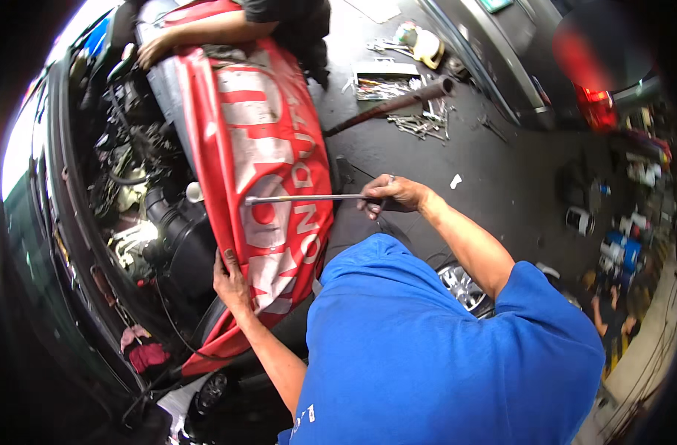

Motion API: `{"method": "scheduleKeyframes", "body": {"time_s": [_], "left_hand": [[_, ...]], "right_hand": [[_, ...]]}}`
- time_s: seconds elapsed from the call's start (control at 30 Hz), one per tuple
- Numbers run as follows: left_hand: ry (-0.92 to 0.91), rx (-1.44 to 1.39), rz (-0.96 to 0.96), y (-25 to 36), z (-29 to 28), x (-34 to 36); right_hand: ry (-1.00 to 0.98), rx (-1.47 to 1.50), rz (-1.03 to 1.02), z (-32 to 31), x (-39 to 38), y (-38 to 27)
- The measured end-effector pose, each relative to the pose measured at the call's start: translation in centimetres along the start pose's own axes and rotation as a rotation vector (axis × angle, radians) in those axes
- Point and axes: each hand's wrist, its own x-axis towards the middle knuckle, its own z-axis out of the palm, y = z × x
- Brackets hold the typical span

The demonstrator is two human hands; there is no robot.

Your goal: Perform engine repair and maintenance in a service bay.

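Note:
My right hand (393, 196) is closed around one end of a long, thin metal rod (309, 198). The rod points left across a red and white fender cover (268, 148), and its far end is thicker and looks like a socket. My left hand (231, 282) lies on the cover's edge beside the engine bay, fingers stretched out and holding nothing. Just inside that edge, near the rod's tip, is a small pale round cap (195, 192). The cover drapes over the side of a car whose engine (134, 170) is exposed.
Another person's hand (154, 49) rests on the cover's far end. A rusty pipe (390, 106) slants over the floor near a tool tray (387, 81) and loose wrenches (420, 126). A dark vehicle (502, 67) stands at the upper right. A wheel (463, 288) shows beyond my blue shirt.

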Motion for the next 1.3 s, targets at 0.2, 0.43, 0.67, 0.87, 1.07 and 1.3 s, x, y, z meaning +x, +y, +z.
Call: {"method": "scheduleKeyframes", "body": {"time_s": [0.2,0.43,0.67,0.87,1.07,1.3], "left_hand": [[0.018,0.111,0.058,-1.1,0.0,0.0],[-0.006,0.216,0.073,-0.9,1.3,0.9],[0.038,0.161,0.013,0.0,-1.2,-0.4],[0.457,-0.105,0.243,2.0,0.2,-1.7],[0.608,-0.154,0.110,1.6,-1.2,-4.9],[0.767,-0.136,-0.143,-0.2,-4.3,-5.6]], "right_hand": [[0.532,0.288,0.032,-5.6,-13.6,11.6],[1.244,0.427,-0.013,-16.1,-13.0,19.1],[1.465,0.366,-0.104,-21.7,-9.3,11.1],[1.152,-0.162,0.010,-20.1,-5.6,8.7],[0.594,-0.707,0.146,-7.1,6.0,4.4],[0.251,-0.894,-0.231,8.3,16.5,-8.1]]}}
